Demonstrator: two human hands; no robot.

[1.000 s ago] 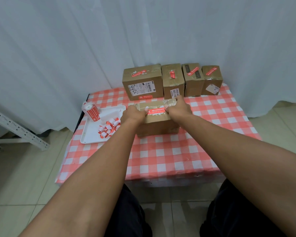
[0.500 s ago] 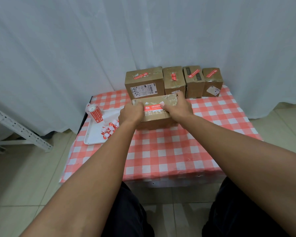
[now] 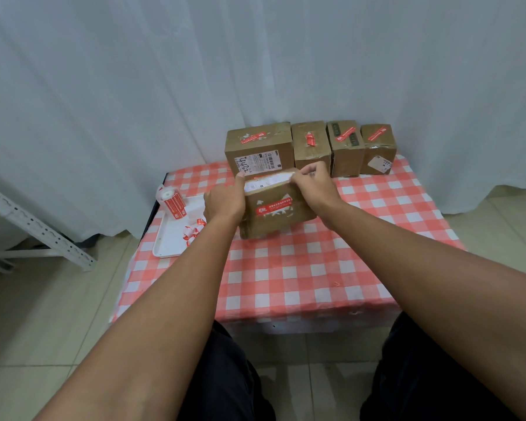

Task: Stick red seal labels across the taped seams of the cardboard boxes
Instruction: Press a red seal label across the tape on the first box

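Both hands, left hand [image 3: 225, 197] and right hand [image 3: 312, 185], grip the tilted cardboard box [image 3: 275, 212].

Five cardboard boxes: four in a row [image 3: 312, 147] at 12 o'clock on the desk [image 3: 301, 268], one nearer box [image 3: 274, 214] between two hands [image 3: 225, 199]. One white tray [image 3: 170, 244] at 9 o'clock holds one label roll [image 3: 172, 202]; its loose label scraps [image 3: 193, 230] are too tangled to count.

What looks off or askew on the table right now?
The red label on the second box in the back row looks crumpled and bunched, not flat like its neighbours' labels. The front box is tipped up between the left hand and right hand. Curled label scraps litter the white tray.
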